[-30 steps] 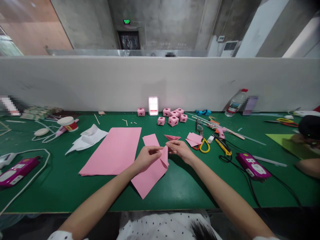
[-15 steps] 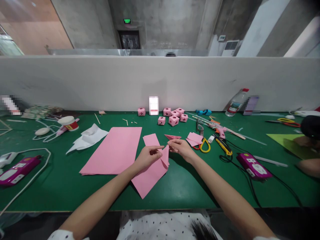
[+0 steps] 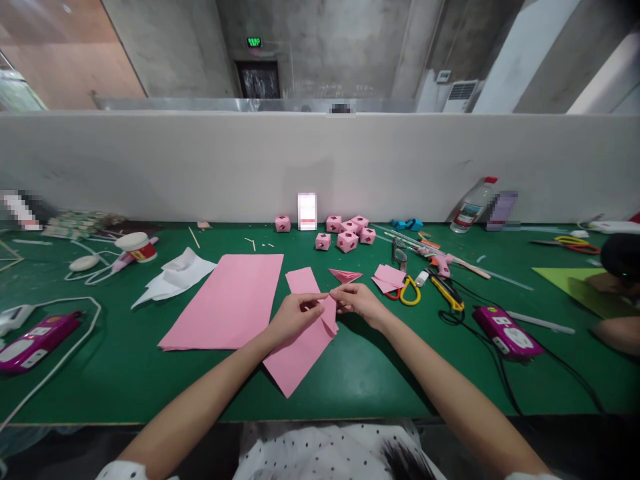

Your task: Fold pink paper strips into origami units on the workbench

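Between my hands is a small folded piece of pink paper (image 3: 329, 313), raised a little above the table. My left hand (image 3: 300, 312) pinches its left side, thumb against forefinger. On its upper right edge, the fingers of my right hand (image 3: 357, 303) are closed, with the fingertips of both hands almost meeting. Beneath lies a pink paper strip (image 3: 295, 367), partly covered by my left hand. A folded pink paper piece (image 3: 345, 275) rests just beyond my right hand, and small pink paper squares (image 3: 389, 277) lie to its right.
Large pink sheets (image 3: 230, 300) lie left of my hands on the green table (image 3: 370, 380). Several pink paper cubes (image 3: 348, 240) stand by the partition near a phone (image 3: 307, 212). Scissors (image 3: 411, 291), a utility knife (image 3: 448, 294) and a purple power strip (image 3: 507, 331) are right. Another person's hand (image 3: 617, 333) is far right.
My right hand has shifted slightly left, its fingertips now close to my left fingertips at the top of the folded paper. The paper's upper flap looks flatter.
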Available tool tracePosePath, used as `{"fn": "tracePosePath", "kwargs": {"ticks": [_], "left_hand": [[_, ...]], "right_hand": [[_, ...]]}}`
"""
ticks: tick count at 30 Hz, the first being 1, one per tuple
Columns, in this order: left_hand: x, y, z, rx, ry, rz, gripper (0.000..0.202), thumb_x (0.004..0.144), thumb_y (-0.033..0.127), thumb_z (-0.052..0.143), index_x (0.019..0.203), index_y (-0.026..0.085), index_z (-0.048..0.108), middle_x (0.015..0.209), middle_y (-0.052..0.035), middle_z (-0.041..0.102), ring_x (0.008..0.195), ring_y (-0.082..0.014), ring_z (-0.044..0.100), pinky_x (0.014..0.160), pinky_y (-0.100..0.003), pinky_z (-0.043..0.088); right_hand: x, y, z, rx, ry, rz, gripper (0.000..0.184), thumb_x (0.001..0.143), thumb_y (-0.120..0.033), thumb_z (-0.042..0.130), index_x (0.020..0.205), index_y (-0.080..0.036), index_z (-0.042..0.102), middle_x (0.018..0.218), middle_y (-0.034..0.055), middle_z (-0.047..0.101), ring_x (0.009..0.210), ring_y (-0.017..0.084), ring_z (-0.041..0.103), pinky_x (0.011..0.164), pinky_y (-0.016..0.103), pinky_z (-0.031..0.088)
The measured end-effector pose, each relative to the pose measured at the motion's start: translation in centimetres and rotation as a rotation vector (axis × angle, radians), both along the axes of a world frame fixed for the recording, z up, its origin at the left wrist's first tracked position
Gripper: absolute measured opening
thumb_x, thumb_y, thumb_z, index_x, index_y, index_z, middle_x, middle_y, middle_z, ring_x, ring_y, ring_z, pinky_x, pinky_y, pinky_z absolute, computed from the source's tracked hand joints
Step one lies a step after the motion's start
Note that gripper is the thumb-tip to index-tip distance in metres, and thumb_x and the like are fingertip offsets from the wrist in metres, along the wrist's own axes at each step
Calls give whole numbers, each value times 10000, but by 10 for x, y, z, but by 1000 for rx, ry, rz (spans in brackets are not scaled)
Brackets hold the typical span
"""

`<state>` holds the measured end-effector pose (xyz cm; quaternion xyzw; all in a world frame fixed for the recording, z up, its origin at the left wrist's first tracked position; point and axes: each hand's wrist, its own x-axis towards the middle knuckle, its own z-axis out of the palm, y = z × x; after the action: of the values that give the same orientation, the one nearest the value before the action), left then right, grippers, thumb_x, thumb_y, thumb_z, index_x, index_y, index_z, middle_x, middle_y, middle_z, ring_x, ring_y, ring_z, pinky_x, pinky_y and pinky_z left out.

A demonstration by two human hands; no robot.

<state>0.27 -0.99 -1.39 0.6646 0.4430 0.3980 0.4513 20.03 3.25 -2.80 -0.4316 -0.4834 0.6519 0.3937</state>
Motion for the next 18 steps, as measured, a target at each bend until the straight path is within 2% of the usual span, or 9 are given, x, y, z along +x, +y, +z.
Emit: {"fn": "tracePosePath", "kwargs": {"ticks": [10, 14, 18], "left_hand": [[-3, 2, 4, 10, 58, -65, 401, 789, 325, 628, 1162, 188, 685, 828, -41, 686, 665, -126, 520, 630, -243, 400], [-1, 2, 2, -22, -16, -51, 428, 777, 329, 637, 1172, 166, 663, 831, -51, 668, 682, -130, 555, 626, -233, 417], [0, 0, 3, -46, -44, -49, 473, 786, 342, 626, 1210, 132, 628, 748, -41, 651, 628, -118, 529, 594, -231, 392]], "right_hand": [[2, -1, 3, 1, 4, 12, 336, 601, -414, 833, 761, -150, 703, 690, 18, 659, 623, 117, 618, 632, 266, 553], [-2, -5, 3, 77, -38, -21, 345, 609, -440, 817, 755, -146, 708, 645, 7, 640, 596, 118, 601, 613, 269, 533], [-10, -11, 3, 147, -56, -37, 363, 640, -474, 783, 779, -146, 712, 656, 10, 647, 578, 117, 588, 605, 269, 518]]}}
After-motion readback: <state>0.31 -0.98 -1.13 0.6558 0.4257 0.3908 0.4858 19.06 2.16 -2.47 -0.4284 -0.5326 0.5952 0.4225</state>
